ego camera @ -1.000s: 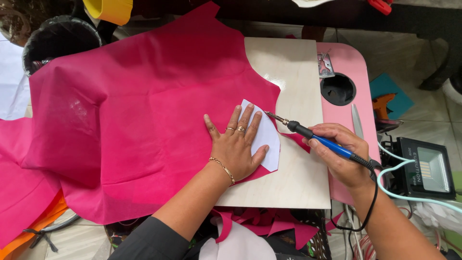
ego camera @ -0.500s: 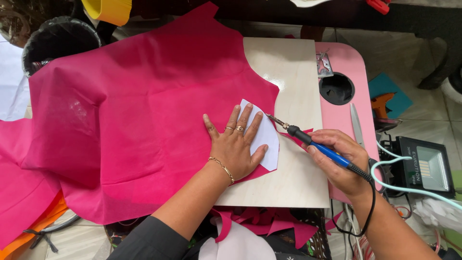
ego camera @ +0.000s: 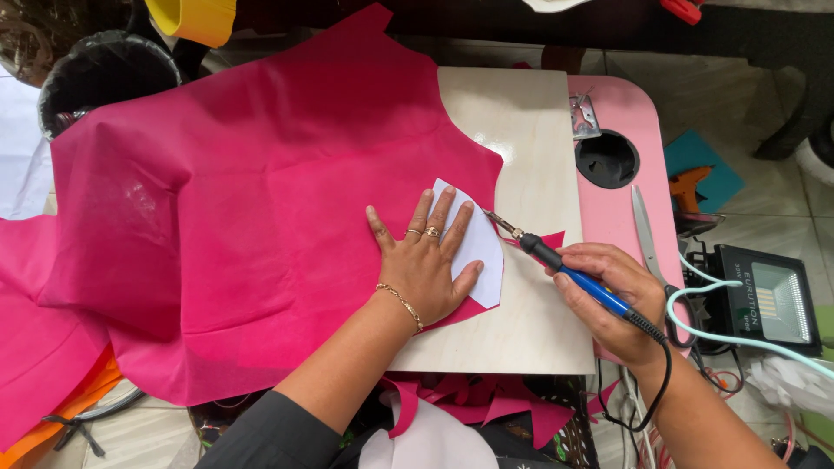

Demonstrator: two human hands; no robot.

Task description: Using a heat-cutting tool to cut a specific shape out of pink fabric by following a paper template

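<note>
A large sheet of pink fabric (ego camera: pixel 261 191) lies spread over a pale wooden board (ego camera: pixel 530 148). My left hand (ego camera: pixel 426 260) presses flat, fingers spread, on a white paper template (ego camera: pixel 478 247) at the fabric's right edge. My right hand (ego camera: pixel 612 300) grips a blue-handled corded hot cutting tool (ego camera: pixel 565 265) like a pen. Its metal tip (ego camera: pixel 495 217) touches the fabric at the template's upper right edge.
A pink table (ego camera: pixel 621 208) with a round hole (ego camera: pixel 606 159) carries scissors (ego camera: pixel 647 234). A flat lamp (ego camera: pixel 769 300) and a teal cable (ego camera: pixel 721 334) sit at the right. Pink scraps (ego camera: pixel 486 404) lie below the board. A black bin (ego camera: pixel 95 74) stands upper left.
My right hand has drawn the cutting tool slightly down and left along the template's edge. My left hand stays pressed on the template.
</note>
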